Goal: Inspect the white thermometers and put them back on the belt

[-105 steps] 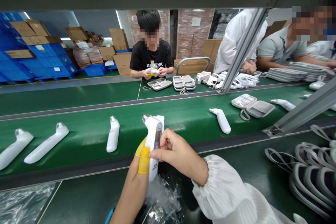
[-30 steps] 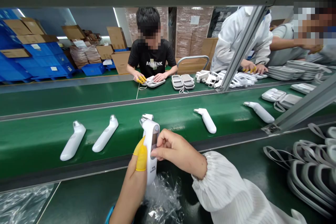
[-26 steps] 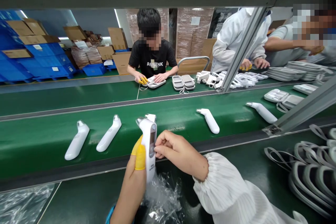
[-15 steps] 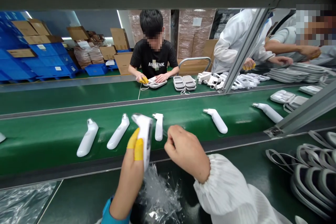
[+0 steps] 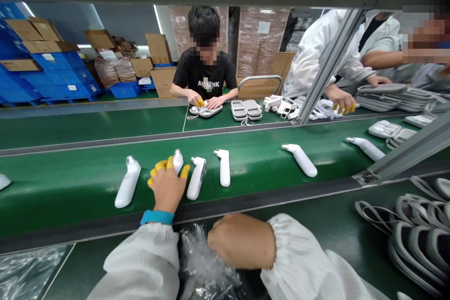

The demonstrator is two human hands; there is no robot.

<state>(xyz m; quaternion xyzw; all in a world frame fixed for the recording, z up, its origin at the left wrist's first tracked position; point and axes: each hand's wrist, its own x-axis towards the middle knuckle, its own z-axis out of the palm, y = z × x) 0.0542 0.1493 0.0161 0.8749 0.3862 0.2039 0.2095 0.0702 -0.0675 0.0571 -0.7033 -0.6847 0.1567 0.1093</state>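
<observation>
My left hand (image 5: 168, 185), with yellow finger covers, is spread over a white device (image 5: 178, 161) on the green conveyor belt (image 5: 260, 168). Just right of its fingers lies another white device with a dark side (image 5: 197, 179), and beyond that one more (image 5: 223, 168). A further device (image 5: 128, 183) lies to the left. My right hand (image 5: 242, 241) is closed above a crumpled heap of clear plastic (image 5: 207, 267); its fingertips are hidden, so what it holds cannot be made out.
Grey cases with straps (image 5: 418, 243) are stacked at the right. Metal posts (image 5: 330, 65) rise beyond the belt. Across it, a person in a black shirt (image 5: 207, 75) handles an open case (image 5: 206, 110); people in white work at the right. Clear plastic (image 5: 31, 272) lies lower left.
My left hand has let go of the white device, now lying on the belt, and moved left with fingers spread. My right hand has come down to the plastic heap. Devices on the belt have shifted right.
</observation>
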